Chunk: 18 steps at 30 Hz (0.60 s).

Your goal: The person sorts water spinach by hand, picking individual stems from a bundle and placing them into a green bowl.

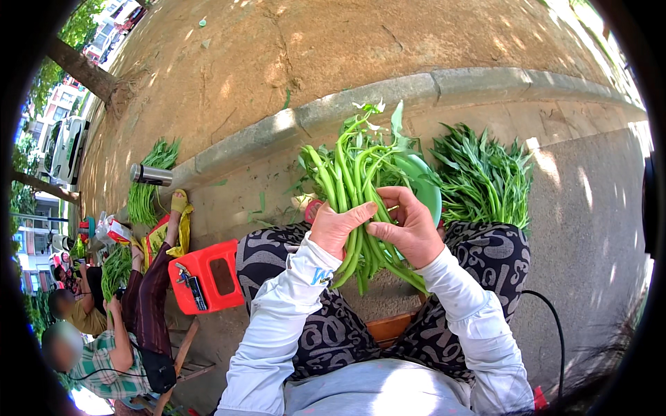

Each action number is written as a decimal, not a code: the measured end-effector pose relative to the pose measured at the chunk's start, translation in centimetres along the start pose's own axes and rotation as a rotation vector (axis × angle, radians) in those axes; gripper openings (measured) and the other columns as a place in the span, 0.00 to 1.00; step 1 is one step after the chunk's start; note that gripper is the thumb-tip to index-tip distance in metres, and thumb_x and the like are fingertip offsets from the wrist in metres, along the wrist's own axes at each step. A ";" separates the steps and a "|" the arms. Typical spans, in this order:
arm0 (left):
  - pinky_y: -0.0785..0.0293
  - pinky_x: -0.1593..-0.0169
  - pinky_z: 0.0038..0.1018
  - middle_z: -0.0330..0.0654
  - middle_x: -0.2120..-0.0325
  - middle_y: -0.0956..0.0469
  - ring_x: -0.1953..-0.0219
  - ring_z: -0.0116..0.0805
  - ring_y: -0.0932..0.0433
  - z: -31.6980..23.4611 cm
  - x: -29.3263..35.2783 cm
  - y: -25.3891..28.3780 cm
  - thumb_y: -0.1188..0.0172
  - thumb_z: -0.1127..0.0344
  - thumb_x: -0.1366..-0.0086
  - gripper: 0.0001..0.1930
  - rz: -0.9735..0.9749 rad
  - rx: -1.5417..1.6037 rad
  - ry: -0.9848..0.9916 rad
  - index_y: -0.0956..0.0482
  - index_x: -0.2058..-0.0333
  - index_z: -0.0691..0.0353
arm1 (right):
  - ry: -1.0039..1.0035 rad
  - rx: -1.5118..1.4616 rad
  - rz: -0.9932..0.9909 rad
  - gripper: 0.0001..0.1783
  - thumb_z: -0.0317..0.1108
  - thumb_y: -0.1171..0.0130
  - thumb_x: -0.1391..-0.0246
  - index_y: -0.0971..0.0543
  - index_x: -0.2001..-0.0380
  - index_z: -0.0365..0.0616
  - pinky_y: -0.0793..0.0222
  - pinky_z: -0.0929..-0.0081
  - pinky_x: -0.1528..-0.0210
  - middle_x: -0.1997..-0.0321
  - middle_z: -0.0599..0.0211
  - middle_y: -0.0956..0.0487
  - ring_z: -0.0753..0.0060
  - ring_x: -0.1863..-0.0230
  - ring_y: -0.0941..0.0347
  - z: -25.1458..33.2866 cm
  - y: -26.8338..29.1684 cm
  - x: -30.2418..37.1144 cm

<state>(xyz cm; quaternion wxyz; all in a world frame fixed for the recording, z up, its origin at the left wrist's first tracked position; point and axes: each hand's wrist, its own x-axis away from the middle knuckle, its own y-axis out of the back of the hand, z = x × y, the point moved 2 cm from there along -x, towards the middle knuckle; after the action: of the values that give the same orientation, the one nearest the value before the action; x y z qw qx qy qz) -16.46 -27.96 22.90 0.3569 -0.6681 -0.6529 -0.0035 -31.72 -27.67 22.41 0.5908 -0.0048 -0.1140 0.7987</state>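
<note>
A bunch of long-stemmed leafy greens, apparently water spinach (350,170), stands above my lap with its leafy tops and a few white flowers pointing away from me. My left hand (338,227) wraps round the stems from the left. On the other side, my right hand (408,225) is closed against the same stems, its thumb and fingertips pressed in at their edge. Cut stem ends hang below both hands. Partly hidden behind the bunch is a green basin (425,184). A larger heap of the same greens (485,177) lies on the ground beyond my right knee.
By my left knee stands a red plastic stool (225,301) with keys (182,272) and a small black device (198,292) on it. Farther left are a steel flask (151,175), another pile of greens (143,201) and seated people handling greens (116,270). A stone kerb (243,142) runs across ahead.
</note>
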 end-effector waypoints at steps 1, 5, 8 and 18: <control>0.22 0.65 0.30 0.39 0.64 0.22 0.66 0.30 0.22 0.2 -0.1 0.3 0.34 0.69 0.44 0.18 -0.004 -0.025 -0.008 0.26 0.54 0.60 | -0.014 -0.030 0.011 0.30 0.25 0.35 0.52 0.35 0.45 0.35 0.29 0.82 0.61 0.57 0.66 0.27 0.81 0.63 0.29 0.0 -0.1 0.0; 0.22 0.63 0.27 0.38 0.65 0.21 0.67 0.30 0.22 -0.5 0.4 0.0 0.38 0.73 0.43 0.14 0.016 0.071 0.038 0.24 0.57 0.63 | -0.099 -0.188 0.025 0.27 0.28 0.40 0.46 0.34 0.44 0.36 0.30 0.84 0.63 0.57 0.68 0.26 0.82 0.63 0.29 0.1 0.2 0.2; 0.20 0.63 0.33 0.41 0.65 0.21 0.66 0.34 0.20 -0.7 0.4 0.4 0.40 0.73 0.43 0.15 0.043 0.058 0.055 0.26 0.55 0.63 | -0.197 -0.249 -0.001 0.23 0.32 0.44 0.42 0.34 0.45 0.35 0.33 0.87 0.66 0.58 0.72 0.25 0.84 0.62 0.29 0.8 0.2 0.5; 0.22 0.62 0.28 0.41 0.68 0.21 0.70 0.31 0.21 -0.8 0.5 0.9 0.37 0.74 0.45 0.16 0.034 -0.211 0.016 0.26 0.57 0.65 | -0.246 -0.130 0.107 0.18 0.33 0.42 0.46 0.27 0.55 0.33 0.37 0.83 0.76 0.74 0.73 0.25 0.85 0.76 0.31 -0.3 0.5 -0.1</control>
<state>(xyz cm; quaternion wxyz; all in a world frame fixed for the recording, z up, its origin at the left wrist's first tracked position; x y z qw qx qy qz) -15.28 -27.77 23.31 0.2898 -0.7127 -0.6347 -0.0716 -32.08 -27.83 22.06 0.5272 0.0490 -0.2365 0.8147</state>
